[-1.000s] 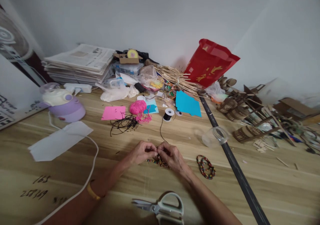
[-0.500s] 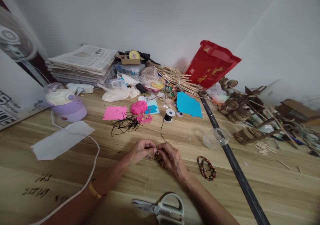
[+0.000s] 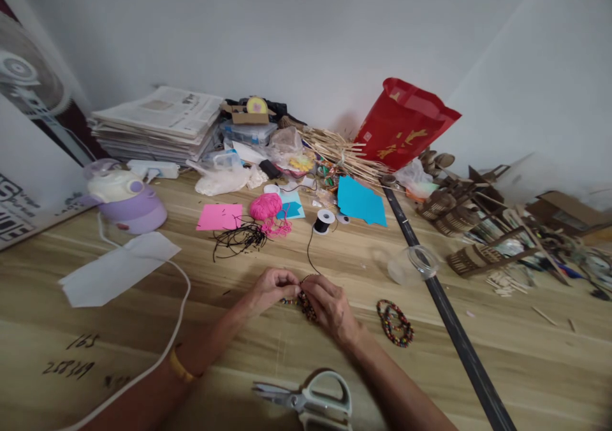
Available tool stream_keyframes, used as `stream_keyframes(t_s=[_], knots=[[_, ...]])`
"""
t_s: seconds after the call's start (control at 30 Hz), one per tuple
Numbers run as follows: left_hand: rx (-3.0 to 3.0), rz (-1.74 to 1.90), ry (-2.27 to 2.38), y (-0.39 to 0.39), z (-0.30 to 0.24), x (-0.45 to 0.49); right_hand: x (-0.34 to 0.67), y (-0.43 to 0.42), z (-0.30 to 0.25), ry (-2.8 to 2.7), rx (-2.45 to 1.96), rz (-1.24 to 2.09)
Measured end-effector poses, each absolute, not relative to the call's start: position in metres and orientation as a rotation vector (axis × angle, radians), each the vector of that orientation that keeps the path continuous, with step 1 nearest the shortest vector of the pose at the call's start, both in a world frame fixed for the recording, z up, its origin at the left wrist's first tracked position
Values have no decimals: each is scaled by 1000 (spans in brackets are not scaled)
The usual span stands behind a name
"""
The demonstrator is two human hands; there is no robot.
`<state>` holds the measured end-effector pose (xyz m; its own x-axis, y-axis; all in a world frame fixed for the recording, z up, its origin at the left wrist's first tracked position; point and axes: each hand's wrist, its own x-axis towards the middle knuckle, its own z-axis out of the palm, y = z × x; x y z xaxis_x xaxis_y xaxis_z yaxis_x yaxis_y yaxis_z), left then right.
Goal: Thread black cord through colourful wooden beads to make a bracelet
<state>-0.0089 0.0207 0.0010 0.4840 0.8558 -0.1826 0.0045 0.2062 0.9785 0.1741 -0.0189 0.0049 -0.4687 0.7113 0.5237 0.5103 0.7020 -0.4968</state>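
My left hand (image 3: 270, 289) and my right hand (image 3: 331, 305) meet over the wooden table (image 3: 526, 354), both pinched on a string of small coloured beads (image 3: 302, 303) that hangs between them. A thin black cord (image 3: 308, 252) runs from my fingers up to a black thread spool (image 3: 324, 220). A finished bead bracelet (image 3: 394, 321) lies just right of my right hand. Scissors (image 3: 310, 402) with white handles lie near the front edge, below my hands.
A pink yarn ball (image 3: 264, 206), a tangle of black cord (image 3: 236, 238), pink paper (image 3: 218, 217) and blue paper (image 3: 361, 201) lie behind. A clear jar (image 3: 411, 262) lies beside a black bar (image 3: 454, 329). A purple appliance (image 3: 127, 201) with white cable stands left.
My hands stay together on the beads; the right hand has shifted slightly and the bead string has bunched closer under its fingers.
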Motion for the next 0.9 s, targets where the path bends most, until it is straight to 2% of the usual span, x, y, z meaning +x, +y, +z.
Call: stream_keyframes(t_s=[0.33, 0.9], knots=[[1251, 751, 929, 23, -1, -10, 169, -18, 12, -1956, -948, 635], [1202, 758, 970, 21, 4, -8, 167, -18, 18, -1905, -1019, 661]])
